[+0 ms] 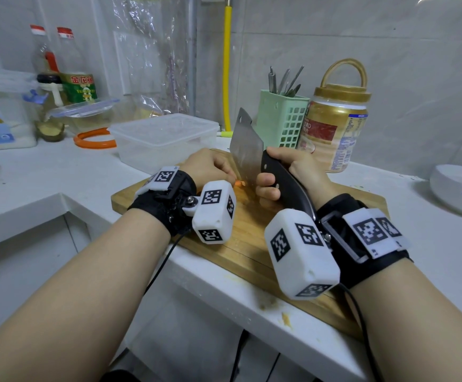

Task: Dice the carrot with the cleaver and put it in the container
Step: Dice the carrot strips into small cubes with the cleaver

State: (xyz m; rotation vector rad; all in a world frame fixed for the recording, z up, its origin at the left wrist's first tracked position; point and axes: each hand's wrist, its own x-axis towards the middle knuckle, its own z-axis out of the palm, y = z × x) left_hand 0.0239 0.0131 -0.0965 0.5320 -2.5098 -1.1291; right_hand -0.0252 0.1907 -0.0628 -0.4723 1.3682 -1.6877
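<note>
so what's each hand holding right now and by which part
The right hand grips the cleaver by its black handle. The left hand is curled over the carrot on the cutting board; its exact grip is hidden.

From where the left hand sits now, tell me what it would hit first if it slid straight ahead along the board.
Most likely the clear plastic container, just beyond the left hand at the cutting board's far edge. Depth is unclear, so bare board may come first.

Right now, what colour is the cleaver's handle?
Black, seen in the head view: the cleaver handle sits in the right hand.
</note>
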